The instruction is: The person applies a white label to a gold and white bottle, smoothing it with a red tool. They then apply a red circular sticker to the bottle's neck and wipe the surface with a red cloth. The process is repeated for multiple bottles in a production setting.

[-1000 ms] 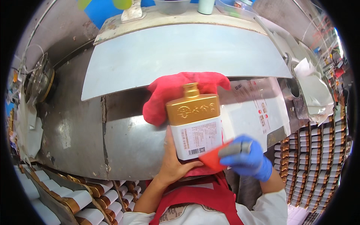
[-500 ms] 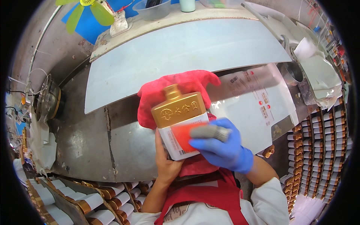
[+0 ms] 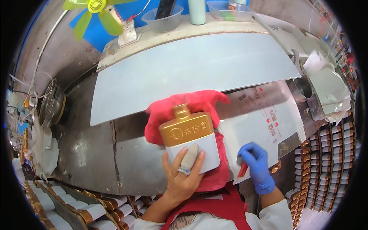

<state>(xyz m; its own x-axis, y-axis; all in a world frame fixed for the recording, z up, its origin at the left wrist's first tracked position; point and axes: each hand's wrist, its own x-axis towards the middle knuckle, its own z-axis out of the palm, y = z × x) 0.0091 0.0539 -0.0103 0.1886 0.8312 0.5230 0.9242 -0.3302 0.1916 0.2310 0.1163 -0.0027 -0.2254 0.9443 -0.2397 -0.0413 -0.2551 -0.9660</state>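
Note:
A flat bottle (image 3: 186, 132) with a gold shoulder and neck and a plain white lower half lies tilted on a crumpled red cloth (image 3: 153, 132). Across its white face, the fingers of my bare left hand (image 3: 183, 180) are spread flat. One of them wears a pale grey cloth sleeve (image 3: 190, 155). Off to the right of the bottle, my blue-gloved right hand (image 3: 257, 166) is closed round a small red flat piece (image 3: 242, 169), whose exact kind I cannot make out. Something grey shows at that hand's fingertips.
Beneath the right hand lies a printed plastic sheet (image 3: 251, 130). A pale board (image 3: 191, 57) spans the metal table (image 3: 84, 161). Racks of gold-and-white bottles stand at the lower left (image 3: 82, 209) and right (image 3: 326, 161). A green fan (image 3: 96, 5) is at the back.
My right hand has moved off the bottle to the right. My left hand has shifted from the bottle's lower left edge onto its front. The printed, red-patched white face now shows plain white.

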